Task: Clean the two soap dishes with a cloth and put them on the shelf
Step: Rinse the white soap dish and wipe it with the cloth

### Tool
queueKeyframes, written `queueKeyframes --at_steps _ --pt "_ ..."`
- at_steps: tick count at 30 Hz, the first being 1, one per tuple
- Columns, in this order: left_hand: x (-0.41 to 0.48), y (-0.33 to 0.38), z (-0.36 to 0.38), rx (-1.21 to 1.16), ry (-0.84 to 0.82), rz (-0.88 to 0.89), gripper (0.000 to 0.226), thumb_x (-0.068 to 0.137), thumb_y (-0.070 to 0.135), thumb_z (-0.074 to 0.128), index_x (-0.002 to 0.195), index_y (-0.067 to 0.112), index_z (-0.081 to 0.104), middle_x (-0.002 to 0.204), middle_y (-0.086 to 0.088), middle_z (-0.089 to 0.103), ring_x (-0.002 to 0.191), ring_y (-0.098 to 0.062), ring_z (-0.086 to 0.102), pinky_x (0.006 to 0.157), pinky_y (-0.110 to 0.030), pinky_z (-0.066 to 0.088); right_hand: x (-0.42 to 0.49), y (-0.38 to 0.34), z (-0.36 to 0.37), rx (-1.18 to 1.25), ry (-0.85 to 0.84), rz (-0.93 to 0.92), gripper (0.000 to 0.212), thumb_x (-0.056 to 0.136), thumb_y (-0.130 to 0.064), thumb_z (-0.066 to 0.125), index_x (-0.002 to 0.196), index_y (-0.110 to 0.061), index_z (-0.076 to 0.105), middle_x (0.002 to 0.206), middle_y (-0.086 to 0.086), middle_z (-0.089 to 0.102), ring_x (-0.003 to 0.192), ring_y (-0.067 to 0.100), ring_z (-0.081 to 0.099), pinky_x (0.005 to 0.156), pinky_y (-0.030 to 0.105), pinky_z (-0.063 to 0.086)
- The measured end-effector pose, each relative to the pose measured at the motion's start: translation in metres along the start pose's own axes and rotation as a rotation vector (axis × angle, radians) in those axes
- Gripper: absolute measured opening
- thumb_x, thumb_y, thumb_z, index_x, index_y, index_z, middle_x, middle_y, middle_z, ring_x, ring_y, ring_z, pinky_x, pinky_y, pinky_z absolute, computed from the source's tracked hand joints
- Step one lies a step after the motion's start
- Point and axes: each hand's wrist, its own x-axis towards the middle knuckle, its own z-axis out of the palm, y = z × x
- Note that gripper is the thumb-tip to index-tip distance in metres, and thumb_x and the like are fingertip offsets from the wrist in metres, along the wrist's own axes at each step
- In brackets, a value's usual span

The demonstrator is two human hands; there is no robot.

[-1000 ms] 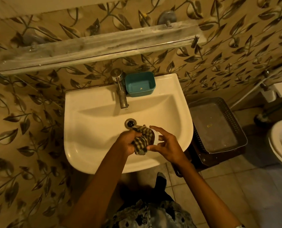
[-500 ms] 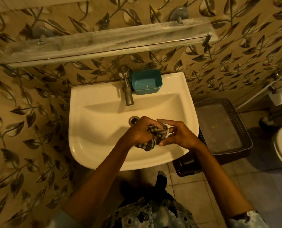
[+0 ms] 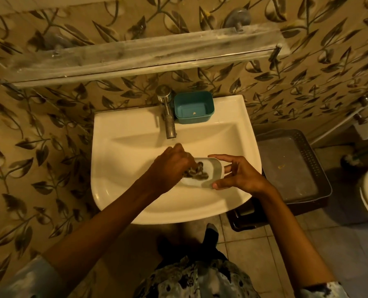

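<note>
White plastic soap dish [image 3: 214,167] sits above the bowl of the sink [image 3: 118,125], open side up. Its long axis runs left to right, with the right end tipped slightly towards the far wall.

The left hand [image 3: 170,166] reaches in from the near left with knuckles up. Its fingers are curled tight around a checked cloth [image 3: 197,172], pressing it into the dish.

The right hand [image 3: 241,175] comes from the near right and pinches the dish's right end. Its index finger lies along the far edge and its thumb on the near edge, with the other fingers loosely spread behind.

A teal soap dish [image 3: 193,107] stands on the sink's far rim, just right of the tap [image 3: 167,114]. Its long axis also runs left to right, below the wall shelf [image 3: 146,54].
</note>
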Motion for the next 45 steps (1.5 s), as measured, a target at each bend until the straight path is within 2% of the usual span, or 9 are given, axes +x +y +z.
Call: queueKeyframes --at_steps 9,14,18,25,29,35,37,40,45 --pt "-0.008 0.012 0.008 -0.278 0.465 -0.624 0.02 0.082 0.021 0.067 0.091 0.003 0.067 0.087 -0.014 0.07 0.079 -0.026 0.063 0.069 -0.03 0.046 -0.005 -0.008 0.018 -0.032 0.197 -0.033 0.068 0.059 -0.007 0.089 0.111 -0.04 0.062 0.098 -0.001 0.066 0.078 0.009 0.071 0.06 0.03 0.06" --pt "0.012 0.024 0.016 -0.7 0.248 -0.968 0.032 0.085 0.028 0.065 0.102 0.001 0.068 0.101 -0.018 0.07 0.096 -0.033 0.067 0.084 -0.041 0.057 -0.004 0.002 0.048 -0.203 0.238 -0.122 0.084 0.056 -0.018 0.091 0.132 -0.023 0.055 0.118 -0.002 0.065 0.095 0.016 0.067 0.074 0.032 0.061" --pt "0.014 0.029 0.015 -0.981 0.214 -0.779 0.025 0.091 0.011 0.058 0.114 0.005 0.066 0.113 -0.016 0.068 0.103 -0.028 0.065 0.094 -0.042 0.053 -0.002 0.0 0.04 -0.201 0.262 -0.13 0.085 0.057 -0.014 0.091 0.133 -0.023 0.054 0.119 -0.002 0.066 0.096 0.016 0.068 0.075 0.031 0.061" --pt "0.0 0.029 0.005 -0.801 -0.107 -0.256 0.039 0.086 -0.005 0.061 0.124 0.002 0.059 0.113 0.005 0.055 0.107 -0.004 0.05 0.081 0.006 0.037 -0.005 -0.008 0.015 -0.207 0.047 -0.022 0.079 0.059 -0.007 0.089 0.128 -0.03 0.056 0.112 -0.012 0.067 0.093 0.006 0.066 0.075 0.028 0.059" --pt "-0.027 0.0 -0.007 -0.92 -0.118 -0.374 0.032 0.086 -0.005 0.06 0.112 0.01 0.066 0.1 0.003 0.067 0.094 -0.014 0.063 0.077 -0.018 0.053 -0.011 -0.006 0.004 -0.148 0.021 -0.007 0.079 0.065 0.004 0.082 0.126 -0.038 0.056 0.118 -0.004 0.061 0.097 0.018 0.066 0.069 0.037 0.061" --pt "-0.042 -0.017 -0.009 -0.976 0.365 -0.87 0.015 0.095 0.016 0.052 0.094 0.022 0.066 0.094 -0.012 0.071 0.081 -0.024 0.068 0.07 -0.036 0.059 -0.01 0.009 0.021 -0.263 0.302 -0.107 0.07 0.075 0.002 0.076 0.129 -0.035 0.052 0.129 -0.013 0.054 0.113 0.026 0.057 0.074 0.041 0.061" --pt "-0.031 0.001 -0.005 -0.786 0.508 -0.758 0.016 0.095 0.024 0.055 0.1 0.02 0.069 0.087 -0.008 0.071 0.073 -0.021 0.067 0.066 -0.026 0.057 -0.007 0.017 0.033 -0.42 0.361 -0.161 0.074 0.073 -0.007 0.08 0.137 -0.026 0.049 0.133 -0.009 0.055 0.119 0.018 0.055 0.089 0.036 0.056" --pt "-0.015 0.044 0.007 -0.56 0.573 -0.395 0.035 0.088 -0.004 0.055 0.115 0.015 0.067 0.111 -0.002 0.062 0.101 -0.016 0.057 0.087 -0.001 0.039 -0.001 0.02 0.057 -0.445 0.415 -0.186 0.072 0.071 -0.01 0.083 0.135 -0.024 0.053 0.124 -0.012 0.061 0.107 0.006 0.059 0.088 0.022 0.054" --pt "-0.009 0.058 0.033 -0.334 0.391 -0.32 0.061 0.076 -0.012 0.057 0.126 0.022 0.061 0.138 -0.001 0.048 0.128 -0.022 0.039 0.103 -0.034 0.046 0.003 0.02 0.072 -0.335 0.588 -0.209 0.037 0.073 -0.01 0.081 0.108 -0.016 0.071 0.1 -0.014 0.068 0.088 0.005 0.067 0.08 0.022 0.058"
